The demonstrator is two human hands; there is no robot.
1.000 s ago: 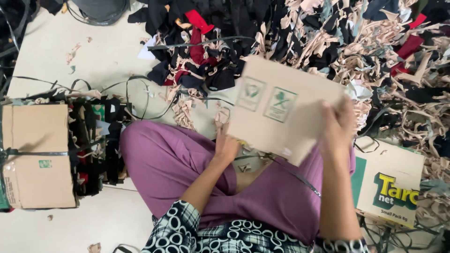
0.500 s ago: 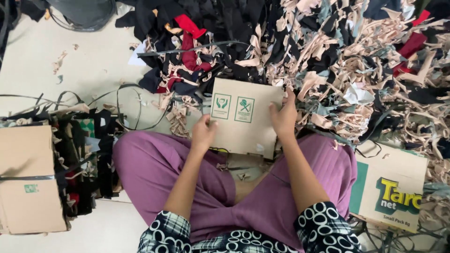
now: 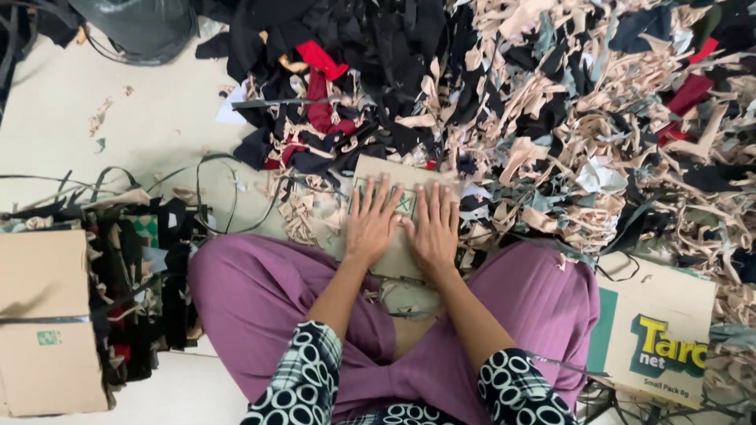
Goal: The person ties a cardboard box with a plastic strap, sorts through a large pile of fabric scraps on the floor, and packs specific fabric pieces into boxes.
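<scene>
- Trousers (image 3: pixel 260 299), lower centre: plain purple.
- Sleeves (image 3: pixel 303 386), bottom edge: black-and-white circles and checks.
- Fabric scrap heap (image 3: pixel 551 102), upper right: beige, black, red, grey-green.
- Carton (image 3: pixel 657 334), lower right: brown, green panel, yellow lettering.

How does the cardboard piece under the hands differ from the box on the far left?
The cardboard sheet lies flat on the floor under both the left hand and the right hand, at the edge of the scrap pile; the box on the left is untouched. The sheet shows two green symbols; the box carries a dark strap. Both are plain brown cardboard.
</scene>
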